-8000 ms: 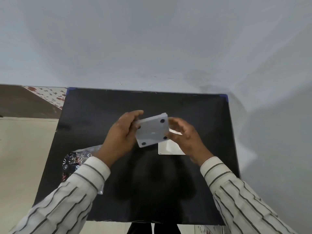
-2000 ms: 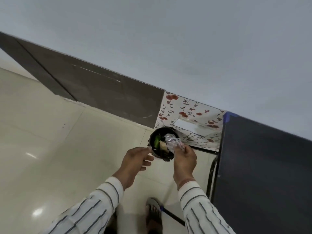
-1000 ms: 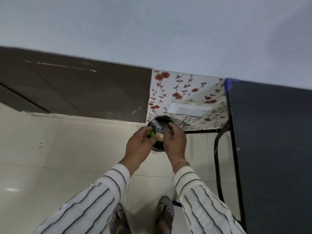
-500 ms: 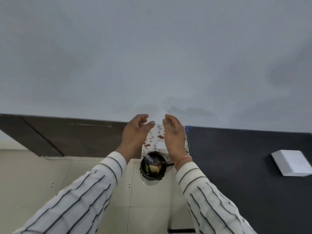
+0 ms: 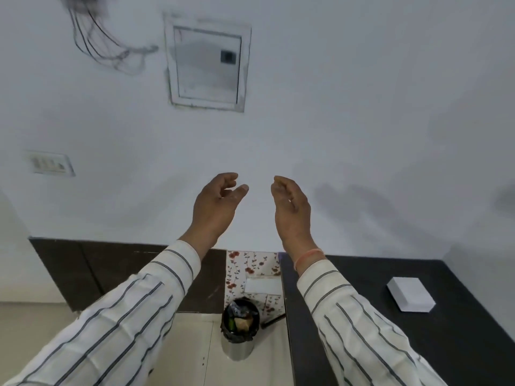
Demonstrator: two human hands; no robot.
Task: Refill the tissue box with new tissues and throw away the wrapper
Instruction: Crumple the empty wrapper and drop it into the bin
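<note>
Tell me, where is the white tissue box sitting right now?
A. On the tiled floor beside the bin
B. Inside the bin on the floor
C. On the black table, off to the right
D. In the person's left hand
C: the white tissue box lies on the black table, well clear of both empty hands and of the bin on the floor.

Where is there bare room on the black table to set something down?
The black table is bare between its left edge and the white tissue box, and in front of the box. The bin beside it is full. Both hands, left and right, are empty.
</note>
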